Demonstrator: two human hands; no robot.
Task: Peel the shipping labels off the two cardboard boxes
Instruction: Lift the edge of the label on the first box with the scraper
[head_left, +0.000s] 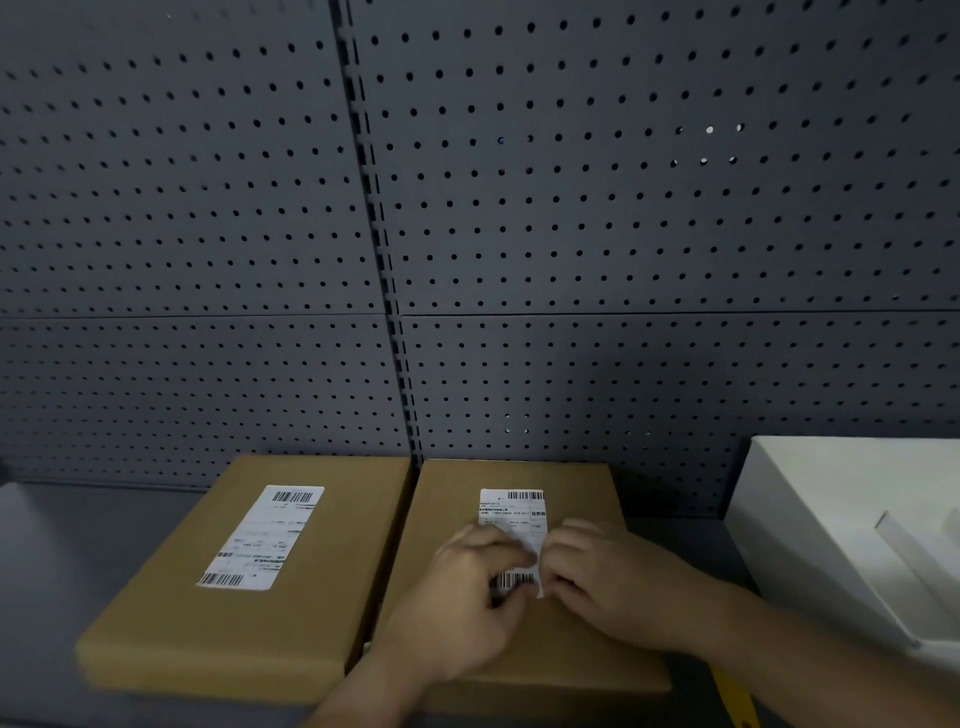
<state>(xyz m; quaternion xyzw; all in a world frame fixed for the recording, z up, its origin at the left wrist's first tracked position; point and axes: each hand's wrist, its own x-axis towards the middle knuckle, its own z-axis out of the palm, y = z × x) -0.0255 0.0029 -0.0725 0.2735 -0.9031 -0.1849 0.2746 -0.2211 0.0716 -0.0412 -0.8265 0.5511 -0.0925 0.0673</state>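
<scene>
Two flat brown cardboard boxes lie side by side on a grey shelf. The left box (322, 587) carries a white shipping label (262, 538) stuck flat on its top. The right box (452, 514) has a white label (511, 512) whose near end is lifted and curled, with a barcode showing. My left hand (462, 608) pinches that lifted end from the left. My right hand (613, 587) rests on the box top and holds the label's right edge with its fingertips. The label's far half still lies flat on the box.
A dark grey pegboard wall (623, 208) rises right behind the boxes. An open white box (831, 525) stands at the right. A yellow object (732, 696) pokes out at the bottom right, near my right forearm. Bare grey shelf (67, 561) shows left of the boxes.
</scene>
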